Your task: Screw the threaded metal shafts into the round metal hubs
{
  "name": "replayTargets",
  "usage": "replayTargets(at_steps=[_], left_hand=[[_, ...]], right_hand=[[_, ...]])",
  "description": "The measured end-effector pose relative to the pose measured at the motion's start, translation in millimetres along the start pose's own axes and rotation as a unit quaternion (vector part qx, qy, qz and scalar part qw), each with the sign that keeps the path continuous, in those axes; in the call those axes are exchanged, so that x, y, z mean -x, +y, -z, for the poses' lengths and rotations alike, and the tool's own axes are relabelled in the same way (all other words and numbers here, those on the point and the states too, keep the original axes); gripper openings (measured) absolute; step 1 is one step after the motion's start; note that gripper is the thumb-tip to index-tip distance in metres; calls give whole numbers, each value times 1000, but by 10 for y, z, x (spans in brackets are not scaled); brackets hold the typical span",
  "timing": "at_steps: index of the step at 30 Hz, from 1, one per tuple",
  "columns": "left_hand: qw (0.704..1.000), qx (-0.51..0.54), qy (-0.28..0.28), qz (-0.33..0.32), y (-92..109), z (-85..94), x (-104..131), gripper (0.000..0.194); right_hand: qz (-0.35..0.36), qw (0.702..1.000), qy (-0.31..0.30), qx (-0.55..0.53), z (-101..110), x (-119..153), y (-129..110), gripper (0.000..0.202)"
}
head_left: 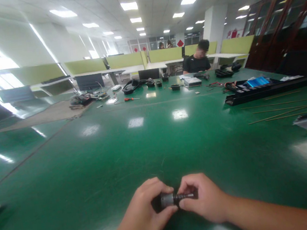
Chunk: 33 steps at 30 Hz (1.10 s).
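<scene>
Between my two hands lies a small grey metal cylinder with a narrower dark stepped shaft (167, 200), held sideways just above or on the green tabletop (146, 149); I cannot tell which. The thumb and fingers of my left hand (146, 210) close round the wide grey end. My right hand (205, 198) pinches the dark shaft, and its thin bright tip shows inside the curled fingers. The exact kind of this part is too small to make out.
An orange-handled screwdriver (131, 99) and several black parts (151, 84) lie toward the far edge. Circuit boards (83, 98) sit at far left. At right are a long black tray (268, 86) and thin rods (283, 113). A person (196, 62) sits across the table.
</scene>
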<state>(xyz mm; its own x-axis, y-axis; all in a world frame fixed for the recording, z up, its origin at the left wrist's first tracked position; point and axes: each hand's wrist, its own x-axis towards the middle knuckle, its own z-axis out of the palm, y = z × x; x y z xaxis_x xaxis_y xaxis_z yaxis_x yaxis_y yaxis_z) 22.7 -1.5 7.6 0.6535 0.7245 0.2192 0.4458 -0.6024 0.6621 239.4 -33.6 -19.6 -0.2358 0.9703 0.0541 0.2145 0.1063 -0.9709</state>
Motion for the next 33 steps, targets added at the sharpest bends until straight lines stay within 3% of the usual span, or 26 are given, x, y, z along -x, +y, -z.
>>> replayTargets(at_steps=[33], left_hand=[[1000, 2, 10, 16, 31, 20, -5, 16]], right_hand=[[-6, 1000, -2, 12, 24, 11, -3, 7]])
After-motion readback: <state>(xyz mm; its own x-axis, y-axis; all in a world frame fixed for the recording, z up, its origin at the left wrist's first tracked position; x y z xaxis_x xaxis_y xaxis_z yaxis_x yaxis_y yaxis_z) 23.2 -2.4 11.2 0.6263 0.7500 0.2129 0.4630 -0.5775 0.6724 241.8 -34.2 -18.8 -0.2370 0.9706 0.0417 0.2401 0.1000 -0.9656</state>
